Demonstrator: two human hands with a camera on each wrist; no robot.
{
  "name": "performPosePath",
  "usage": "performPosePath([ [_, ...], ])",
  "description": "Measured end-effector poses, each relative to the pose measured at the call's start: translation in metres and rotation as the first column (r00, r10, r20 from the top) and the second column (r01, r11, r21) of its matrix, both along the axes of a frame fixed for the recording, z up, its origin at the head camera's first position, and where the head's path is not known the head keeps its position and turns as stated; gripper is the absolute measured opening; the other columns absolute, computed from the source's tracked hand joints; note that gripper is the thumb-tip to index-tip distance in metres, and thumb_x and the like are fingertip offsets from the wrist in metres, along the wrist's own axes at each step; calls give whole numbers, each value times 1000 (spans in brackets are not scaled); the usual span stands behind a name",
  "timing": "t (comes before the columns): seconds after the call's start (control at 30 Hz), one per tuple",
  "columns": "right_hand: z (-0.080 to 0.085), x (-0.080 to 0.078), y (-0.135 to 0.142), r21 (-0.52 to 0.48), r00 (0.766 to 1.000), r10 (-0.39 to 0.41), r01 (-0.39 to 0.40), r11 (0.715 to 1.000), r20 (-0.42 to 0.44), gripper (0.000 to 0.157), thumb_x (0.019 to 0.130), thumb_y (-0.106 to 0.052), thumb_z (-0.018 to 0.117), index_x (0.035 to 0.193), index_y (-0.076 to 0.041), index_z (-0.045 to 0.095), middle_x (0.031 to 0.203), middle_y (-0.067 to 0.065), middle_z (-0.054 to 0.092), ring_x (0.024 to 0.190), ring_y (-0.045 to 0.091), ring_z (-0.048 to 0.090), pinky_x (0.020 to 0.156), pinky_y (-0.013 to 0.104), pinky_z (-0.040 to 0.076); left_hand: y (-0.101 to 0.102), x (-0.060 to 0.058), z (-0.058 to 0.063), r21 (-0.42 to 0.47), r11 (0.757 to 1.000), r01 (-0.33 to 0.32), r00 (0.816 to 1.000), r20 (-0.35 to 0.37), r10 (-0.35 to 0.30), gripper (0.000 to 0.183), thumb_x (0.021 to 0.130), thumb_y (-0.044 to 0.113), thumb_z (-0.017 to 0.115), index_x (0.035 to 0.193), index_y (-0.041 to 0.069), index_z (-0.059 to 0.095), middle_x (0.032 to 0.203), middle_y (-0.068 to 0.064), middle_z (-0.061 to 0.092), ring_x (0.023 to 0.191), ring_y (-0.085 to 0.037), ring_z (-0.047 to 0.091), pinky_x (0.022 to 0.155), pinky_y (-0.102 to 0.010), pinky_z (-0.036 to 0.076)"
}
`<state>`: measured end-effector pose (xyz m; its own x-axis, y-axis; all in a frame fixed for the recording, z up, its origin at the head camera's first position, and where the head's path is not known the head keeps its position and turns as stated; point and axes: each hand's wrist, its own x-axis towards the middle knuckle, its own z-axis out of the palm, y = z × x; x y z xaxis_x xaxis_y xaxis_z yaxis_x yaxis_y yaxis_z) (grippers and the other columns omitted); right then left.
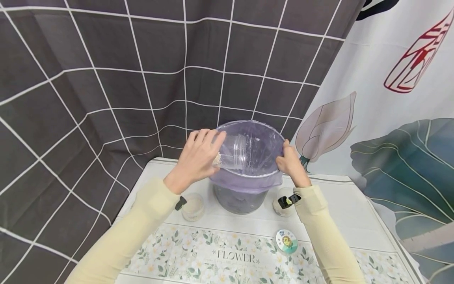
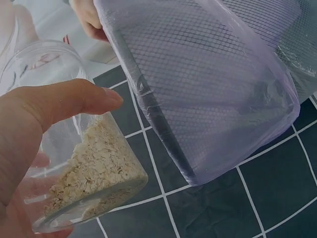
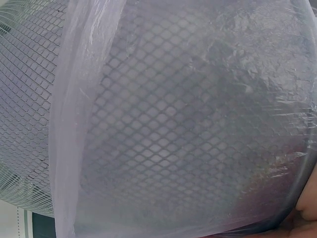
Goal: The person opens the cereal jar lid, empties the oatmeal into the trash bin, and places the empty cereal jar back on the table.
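My left hand (image 1: 198, 156) grips a clear jar (image 1: 235, 152) laid on its side, its mouth pointing right over the opening of a wastebasket. Pale oat flakes (image 2: 101, 161) lie heaped toward the jar's base in the left wrist view, with my thumb across the jar's side. The mesh wastebasket (image 1: 241, 200) is lined with a thin purple plastic bag (image 1: 248, 184) folded down over its rim. On the far side, my right hand (image 1: 291, 159) holds the bag-covered rim, and the basket leans tilted. In the right wrist view the bag and mesh (image 3: 153, 124) hide most of that hand.
A clear container (image 1: 193, 207) with pale contents stands left of the wastebasket, another (image 1: 281, 207) to its right, partly behind the right wrist. A round sunflower-print lid (image 1: 286, 241) lies on the floral table cover (image 1: 198, 252). A dark checked curtain (image 1: 159, 90) hangs behind.
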<state>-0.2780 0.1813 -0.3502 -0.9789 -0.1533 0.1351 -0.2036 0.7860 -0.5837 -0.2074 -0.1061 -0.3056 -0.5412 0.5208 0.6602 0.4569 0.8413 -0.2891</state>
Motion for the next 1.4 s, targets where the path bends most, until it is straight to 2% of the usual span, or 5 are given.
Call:
performPosePath([
  [0.27,-1,0,2,-8,1000,-3,3,1000,-2,73,73,3,36,136,20,5,136,43,21,128,47,26,108,49,22,3,-5,1,-49,999,-10,999,-42,8,67,56,19,66,121,8,50,104,-10,55,97,-29,48,79,-40,41],
  [0.63,1,-2,1,-6,1000,-8,8,1000,2,74,72,3,37,136,20,4,136,42,19,129,47,24,109,49,21,6,-7,9,-110,994,-11,999,-47,6,63,59,15,65,119,8,50,108,-11,55,97,-28,48,82,-42,41],
  [0.9,1,-3,1,20,1000,-16,16,1000,-7,75,71,1,37,137,20,5,134,43,24,128,47,27,108,49,22,9,-10,12,-140,990,-13,996,-89,1,53,65,10,59,118,9,52,105,-10,55,94,-28,49,81,-41,41],
  [1.17,2,-3,1,33,1000,-23,22,999,20,75,73,0,36,137,19,3,138,41,18,130,47,21,109,49,19,10,-16,12,-174,985,-12,997,-80,-2,48,70,7,55,118,9,51,103,-9,54,94,-27,48,81,-41,41],
  [1.4,-3,-3,0,30,1000,-22,22,999,0,75,71,0,36,136,20,5,134,44,25,127,48,27,108,50,23,12,-14,12,-212,977,-16,998,-68,1,50,70,5,56,119,8,50,106,-10,54,94,-28,49,82,-40,41],
])
